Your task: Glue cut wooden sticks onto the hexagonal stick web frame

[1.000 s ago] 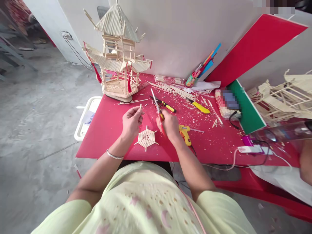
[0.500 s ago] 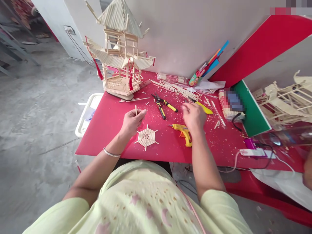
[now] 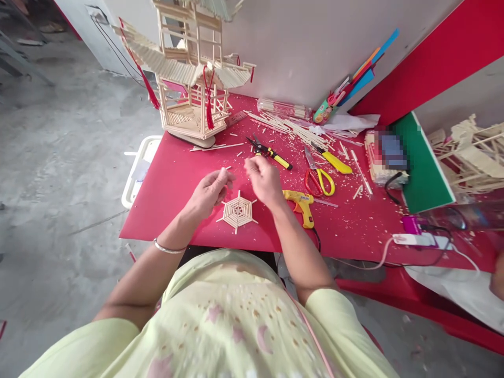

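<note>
My left hand (image 3: 210, 192) is closed with a short wooden stick (image 3: 228, 168) in its fingers, only the pale tip of which shows. Just to its right, my right hand (image 3: 263, 178) has its fingers pinched together; whatever is in them is hidden. Below and between both hands lies a hexagonal web of wooden sticks (image 3: 238, 212) with spokes poking past its edge. A yellow glue gun (image 3: 301, 206) rests beside my right wrist. Scissors with one red and one yellow handle (image 3: 319, 178) lie to the right. Behind my right hand are black-and-yellow pliers (image 3: 271, 152), partly covered.
A wooden-stick pagoda (image 3: 192, 105) with red tassels stands at the back left of the red table (image 3: 157, 210). Loose sticks (image 3: 291, 131), a yellow-handled knife (image 3: 336, 161) and a pen cup (image 3: 325, 110) lie toward the back. At right are a green board (image 3: 425, 163) and power strip (image 3: 421, 240).
My right hand has moved left from over the scissors to beside my left hand, leaving the scissors lying in view. The stick in my left hand has tipped from upright. The view has shifted slightly.
</note>
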{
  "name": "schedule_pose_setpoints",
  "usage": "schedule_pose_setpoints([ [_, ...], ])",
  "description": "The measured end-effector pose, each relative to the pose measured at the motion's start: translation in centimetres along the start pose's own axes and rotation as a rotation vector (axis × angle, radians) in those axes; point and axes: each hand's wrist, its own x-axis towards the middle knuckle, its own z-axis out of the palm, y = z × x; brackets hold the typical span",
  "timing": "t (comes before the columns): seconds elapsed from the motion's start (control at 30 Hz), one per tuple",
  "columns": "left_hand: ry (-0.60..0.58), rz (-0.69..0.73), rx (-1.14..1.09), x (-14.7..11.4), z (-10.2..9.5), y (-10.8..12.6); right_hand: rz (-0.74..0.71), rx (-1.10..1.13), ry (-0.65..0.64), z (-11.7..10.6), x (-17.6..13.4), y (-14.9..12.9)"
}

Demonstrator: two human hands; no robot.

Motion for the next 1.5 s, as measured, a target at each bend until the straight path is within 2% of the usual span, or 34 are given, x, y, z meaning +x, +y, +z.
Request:
schedule_pose_setpoints([
  [0.07, 0.065, 0.048, 0.125, -0.4, -1.3, -0.4, 0.056, -0.193, 0.154, -1.6, 0.3, 1.3],
  [0.13, 0.163, 0.152, 0.303, -0.8, -2.5, -0.8, 0.039, -0.347, 0.198, -2.7, 0.2, 2.3],
  [0.2, 0.175, 0.235, 0.48, -1.3, -3.3, -1.2, -0.059, -0.328, 0.091, -2.9, -0.5, 2.7],
  [0.27, 0.136, 0.28, 0.592, -1.7, -3.4, -1.5, -0.161, -0.156, -0.086, -1.9, -1.3, 2.4],
  [0.33, 0.107, 0.293, 0.617, -2.0, -3.1, -1.4, -0.214, 0.003, -0.242, -0.2, -1.9, 1.7],
  [0.43, 0.109, 0.276, 0.572, -2.4, -2.3, -1.1, -0.22, 0.045, -0.342, 2.1, -2.2, 0.9],
  [0.57, 0.127, 0.272, 0.577, -2.6, -2.2, -1.0, -0.233, 0.024, -0.358, 2.7, -2.1, 0.9],
  [0.87, 0.205, 0.429, 0.984, -3.2, -3.7, -3.0, -0.231, 0.02, -0.367, 1.8, -2.6, 2.5],
  [1.17, 0.194, 0.543, 1.151, -3.5, -3.4, -4.2, -0.184, -0.092, -0.361, 1.3, -2.9, 3.2],
  [1.3, 0.17, 0.561, 1.221, -3.9, -3.8, -4.8, -0.178, -0.113, -0.375, 1.3, -2.9, 3.2],
  [1.5, 0.198, 0.583, 1.265, -3.9, -4.0, -5.4, -0.161, -0.135, -0.405, 1.3, -3.1, 3.4],
])
